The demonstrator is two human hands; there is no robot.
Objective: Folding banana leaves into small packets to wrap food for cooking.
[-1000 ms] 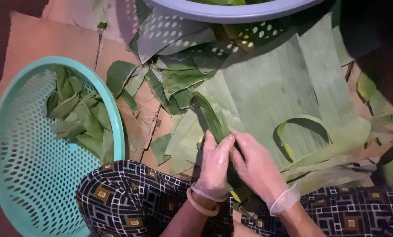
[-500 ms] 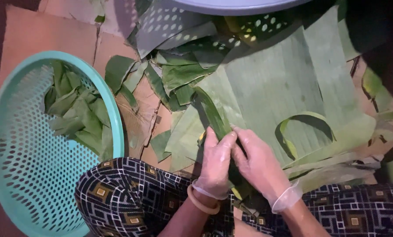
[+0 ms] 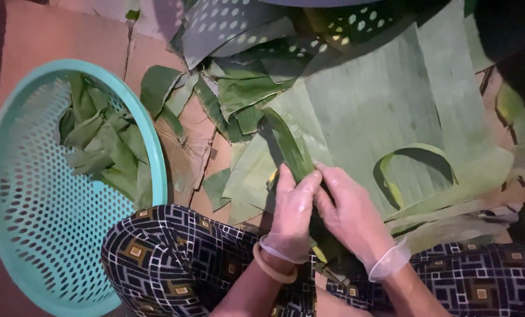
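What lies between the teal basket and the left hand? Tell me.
In the head view, the person's patterned trouser knee and loose leaf scraps on cardboard lie between teal basket and left hand.

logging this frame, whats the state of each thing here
left hand: gloved, grip closed on the folded leaf strip
right hand: gloved, grip closed on it too
folded leaf strip: folded lengthwise, held
teal basket: partly filled with leaf pieces
large leaf: spread flat
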